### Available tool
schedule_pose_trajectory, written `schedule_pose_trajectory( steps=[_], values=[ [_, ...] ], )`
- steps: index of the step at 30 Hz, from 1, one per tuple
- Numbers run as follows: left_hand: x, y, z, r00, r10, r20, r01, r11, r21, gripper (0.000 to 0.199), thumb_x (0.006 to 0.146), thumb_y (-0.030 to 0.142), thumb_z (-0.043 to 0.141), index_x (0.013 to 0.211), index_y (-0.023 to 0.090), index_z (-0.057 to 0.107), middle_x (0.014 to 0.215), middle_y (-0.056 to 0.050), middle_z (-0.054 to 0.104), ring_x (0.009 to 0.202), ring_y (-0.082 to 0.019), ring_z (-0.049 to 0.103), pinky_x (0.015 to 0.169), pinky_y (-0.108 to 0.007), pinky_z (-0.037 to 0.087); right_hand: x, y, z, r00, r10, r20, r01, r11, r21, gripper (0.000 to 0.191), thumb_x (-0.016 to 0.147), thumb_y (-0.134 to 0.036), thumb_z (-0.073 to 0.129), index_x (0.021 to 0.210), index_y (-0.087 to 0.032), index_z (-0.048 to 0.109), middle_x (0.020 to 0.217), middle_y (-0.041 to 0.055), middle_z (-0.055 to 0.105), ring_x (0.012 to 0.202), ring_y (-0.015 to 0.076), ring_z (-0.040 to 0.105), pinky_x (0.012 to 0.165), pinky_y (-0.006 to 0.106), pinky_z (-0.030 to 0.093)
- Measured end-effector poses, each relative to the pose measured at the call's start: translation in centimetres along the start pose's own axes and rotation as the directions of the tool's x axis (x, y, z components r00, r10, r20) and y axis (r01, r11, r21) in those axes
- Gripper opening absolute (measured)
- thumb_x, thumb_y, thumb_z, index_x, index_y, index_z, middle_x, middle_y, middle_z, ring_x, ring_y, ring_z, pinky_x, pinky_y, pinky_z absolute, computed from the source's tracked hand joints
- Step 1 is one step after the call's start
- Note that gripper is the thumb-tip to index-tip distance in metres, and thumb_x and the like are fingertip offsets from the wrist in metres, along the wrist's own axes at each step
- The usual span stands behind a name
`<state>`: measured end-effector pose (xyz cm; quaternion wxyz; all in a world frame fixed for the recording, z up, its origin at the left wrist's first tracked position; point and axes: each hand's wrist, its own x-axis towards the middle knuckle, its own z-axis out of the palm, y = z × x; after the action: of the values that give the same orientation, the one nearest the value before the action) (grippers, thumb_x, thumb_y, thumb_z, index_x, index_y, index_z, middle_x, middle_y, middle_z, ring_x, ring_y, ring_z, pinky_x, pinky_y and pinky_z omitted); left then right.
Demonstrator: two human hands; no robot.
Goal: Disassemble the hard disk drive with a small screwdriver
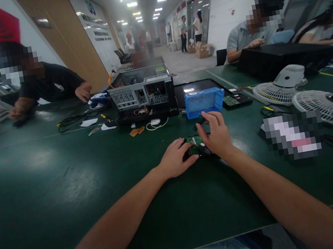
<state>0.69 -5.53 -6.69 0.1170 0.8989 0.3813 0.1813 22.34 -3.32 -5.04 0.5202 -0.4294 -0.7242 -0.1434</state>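
Note:
A flat black device with a green circuit board (194, 140) lies on the green tabletop in front of me. My left hand (177, 157) grips its left end, with fingers over the top and the thumb along the near edge. Above its right part is my right hand (218, 134), thumb and fingers closed around a small dark tool (199, 123). The tool's lower end is too small and dim to make out. Part of the device is hidden under both hands. Just beyond stands a blue plastic tray (204, 101), tipped up on its side.
An opened computer case (141, 90) stands at the back, with paper scraps and cables near it. A dark flat panel (194, 88) and another circuit board (233, 100) lie behind the tray. White fan parts (276, 90) are at right. Other people sit across the table.

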Motion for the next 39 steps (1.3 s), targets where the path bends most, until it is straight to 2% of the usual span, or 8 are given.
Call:
schedule_pose_trajectory(
  steps=[5, 12, 17, 22, 27, 32, 39],
  values=[
    [0.03, 0.14, -0.06, 1.000, -0.008, 0.005, 0.008, 1.000, 0.006, 0.056, 0.099, 0.056, 0.041, 0.141, 0.021, 0.054, 0.150, -0.014, 0.049, 0.143, -0.031, 0.041, 0.119, -0.051, 0.032, -0.12, 0.51, 0.29, 0.998, 0.026, -0.052, -0.023, 0.999, 0.043, 0.038, 0.094, -0.037, 0.063, 0.127, -0.022, 0.051, 0.130, 0.0168, 0.056, 0.115, 0.0282, 0.060, 0.083, 0.045, 0.061],
    [0.04, -0.04, 0.13, 1.000, -0.001, -0.007, 0.001, 1.000, 0.015, 0.058, 0.099, 0.058, 0.042, 0.140, 0.019, 0.054, 0.149, -0.015, 0.049, 0.142, -0.032, 0.041, 0.118, -0.051, 0.034, -0.62, 0.37, 0.67, 0.999, 0.025, -0.020, -0.026, 0.999, -0.022, 0.038, 0.096, -0.038, 0.061, 0.129, -0.021, 0.052, 0.117, 0.0140, 0.066, 0.096, 0.0252, 0.069, 0.084, 0.044, 0.060],
    [0.06, -0.03, 0.32, 1.000, 0.010, -0.030, -0.009, 1.000, 0.027, 0.057, 0.098, 0.056, 0.044, 0.139, 0.017, 0.054, 0.148, -0.017, 0.050, 0.141, -0.032, 0.042, 0.119, -0.050, 0.033, -0.51, 0.20, 0.43, 0.999, -0.034, -0.013, 0.033, 0.999, -0.034, 0.042, 0.095, -0.032, 0.061, 0.133, -0.018, 0.051, 0.117, 0.0154, 0.066, 0.102, 0.0265, 0.067, 0.087, 0.044, 0.059],
    [0.12, -0.06, 0.38, 0.999, -0.008, -0.049, 0.007, 1.000, -0.019, 0.056, 0.096, 0.056, 0.048, 0.137, 0.018, 0.051, 0.144, -0.015, 0.053, 0.139, -0.032, 0.044, 0.118, -0.052, 0.036, -0.49, 0.33, 0.37, 1.000, -0.028, 0.006, 0.028, 1.000, -0.010, 0.048, 0.095, -0.027, 0.059, 0.140, -0.017, 0.047, 0.119, 0.0162, 0.063, 0.103, 0.0269, 0.064, 0.090, 0.046, 0.058],
    [0.07, -0.14, 0.47, 0.995, -0.062, -0.076, 0.057, 0.996, -0.063, 0.066, 0.093, 0.060, 0.052, 0.141, 0.014, 0.045, 0.140, -0.018, 0.055, 0.133, -0.033, 0.050, 0.113, -0.051, 0.041, -0.54, 0.10, 0.35, 1.000, -0.021, 0.001, 0.021, 1.000, 0.008, 0.049, 0.094, -0.027, 0.061, 0.141, -0.019, 0.048, 0.121, 0.0159, 0.060, 0.101, 0.0258, 0.064, 0.089, 0.045, 0.059],
    [0.04, -0.24, 0.69, 0.995, -0.081, -0.059, 0.079, 0.996, -0.033, 0.073, 0.094, 0.064, 0.045, 0.147, 0.014, 0.039, 0.146, -0.019, 0.050, 0.139, -0.035, 0.045, 0.116, -0.055, 0.036, -0.65, -0.11, 0.42, 1.000, -0.012, 0.021, 0.012, 0.999, 0.035, 0.051, 0.095, -0.027, 0.059, 0.144, -0.021, 0.046, 0.127, 0.0163, 0.058, 0.110, 0.0275, 0.064, 0.093, 0.047, 0.058],
    [0.09, -0.27, 0.76, 0.997, -0.068, -0.043, 0.069, 0.998, 0.013, 0.070, 0.095, 0.064, 0.043, 0.141, 0.011, 0.046, 0.149, -0.019, 0.049, 0.141, -0.034, 0.042, 0.119, -0.052, 0.032, -0.72, 0.30, 0.82, 0.999, -0.041, -0.024, 0.043, 0.992, 0.118, 0.048, 0.096, -0.023, 0.056, 0.142, -0.021, 0.042, 0.138, 0.0174, 0.055, 0.123, 0.0287, 0.059, 0.094, 0.050, 0.058]
  ],
)
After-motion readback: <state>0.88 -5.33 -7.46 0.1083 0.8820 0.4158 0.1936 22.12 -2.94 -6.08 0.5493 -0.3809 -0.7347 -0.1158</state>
